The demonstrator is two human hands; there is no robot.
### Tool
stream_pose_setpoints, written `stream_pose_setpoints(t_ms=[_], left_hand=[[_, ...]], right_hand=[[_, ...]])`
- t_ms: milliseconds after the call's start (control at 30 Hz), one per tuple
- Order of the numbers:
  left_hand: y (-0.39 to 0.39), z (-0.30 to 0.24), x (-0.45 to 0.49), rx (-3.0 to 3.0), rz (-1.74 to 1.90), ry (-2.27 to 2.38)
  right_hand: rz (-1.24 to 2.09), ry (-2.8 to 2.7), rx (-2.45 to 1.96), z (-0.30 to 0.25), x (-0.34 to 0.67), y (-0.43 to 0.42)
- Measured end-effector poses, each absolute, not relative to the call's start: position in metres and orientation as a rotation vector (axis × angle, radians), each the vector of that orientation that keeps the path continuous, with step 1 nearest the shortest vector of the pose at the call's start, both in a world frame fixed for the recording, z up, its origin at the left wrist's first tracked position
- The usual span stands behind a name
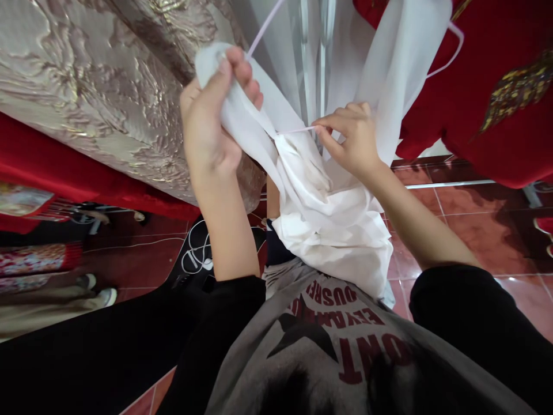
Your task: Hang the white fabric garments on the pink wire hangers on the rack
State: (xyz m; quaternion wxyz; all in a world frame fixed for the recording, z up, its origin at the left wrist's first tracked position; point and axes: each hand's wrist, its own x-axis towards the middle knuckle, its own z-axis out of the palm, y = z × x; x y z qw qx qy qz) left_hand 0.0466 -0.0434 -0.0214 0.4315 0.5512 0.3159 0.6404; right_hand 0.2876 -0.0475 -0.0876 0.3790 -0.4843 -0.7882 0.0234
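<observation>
White sheer fabric (337,230) lies bunched over my lap and rises toward both hands. My left hand (211,121) is closed, holding a fold of it up at the upper left between thumb and fingers. A pale pink ribbon (263,30) runs up from behind that hand. Between finger and thumb, my right hand (352,135) pinches a thin pale strand (298,130), drawn straight from the gathered part of the fabric. It looks like the same ribbon, but I cannot tell for sure. Another ribbon loop (458,49) hangs at the upper right.
Embossed beige-gold cloth (86,86) hangs at the left, red cloth with gold sequins (488,104) at the right. Metal poles (324,52) stand ahead. A white cable (194,253) lies on a black surface beside me. Another person's feet (106,297) show at the lower left.
</observation>
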Motion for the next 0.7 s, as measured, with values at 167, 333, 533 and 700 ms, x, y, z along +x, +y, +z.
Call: stream_pose_setpoints(t_ms=[167, 333, 533, 700], left_hand=[[-0.023, -0.018, 0.039, 1.095, 1.740, 0.929], [-0.007, -0.040, 0.010, 0.995, 1.866, 1.083], [-0.029, -0.087, -0.008, 0.803, 1.665, 1.143], [-0.075, -0.081, 0.056, 0.680, 1.396, 0.681]], right_hand=[[0.083, -2.033, -1.257, -0.083, 0.285, -0.050], [0.085, -2.040, -1.270, -0.082, 0.293, -0.048], [0.058, -2.044, -1.261, -0.082, 0.298, -0.050], [0.075, -2.026, -1.209, -0.086, 0.283, -0.051]])
